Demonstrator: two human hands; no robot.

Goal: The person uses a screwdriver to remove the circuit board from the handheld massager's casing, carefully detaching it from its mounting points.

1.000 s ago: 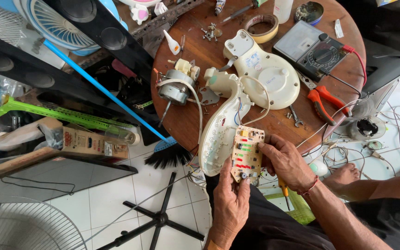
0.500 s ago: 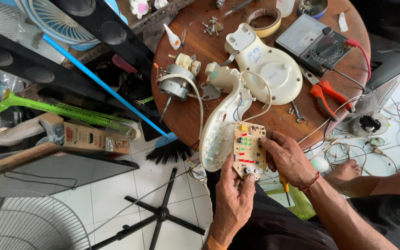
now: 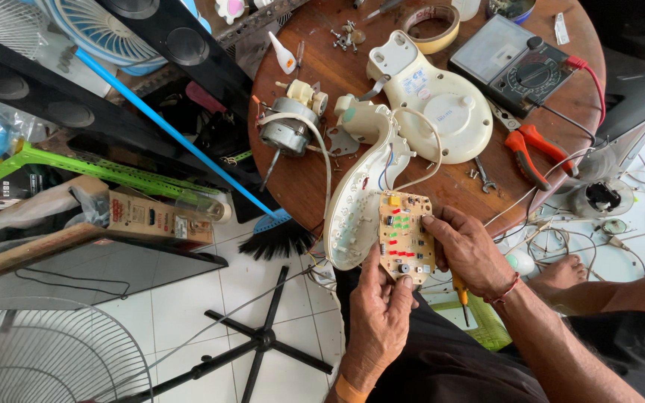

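— Where does the circuit board point(image 3: 405, 236) sit right now?

— At the near edge of the round wooden worktop point(image 3: 315, 75), half over the person's lap. The left hand point(image 3: 379, 317) pinches its lower end, thumb pressed on the component side; the right hand point(image 3: 469, 250) grips the right edge with curled fingers. Both are closed on it.

— What looks risky?

— Thin wires point(image 3: 387, 166) run from the board into the cream fan housing point(image 3: 355, 198) lying just beside it. If the hands tilt or lift the board too far, those leads could strain and tear at their joints.

— Anything else?

— The housing overhangs the worktop edge, so a tug on the wires might drag it off toward the floor. The thumb rests on small parts, and pressure there could bend one. A yellow-handled screwdriver point(image 3: 459, 287) appears tucked under the right hand and may slip into the lap.
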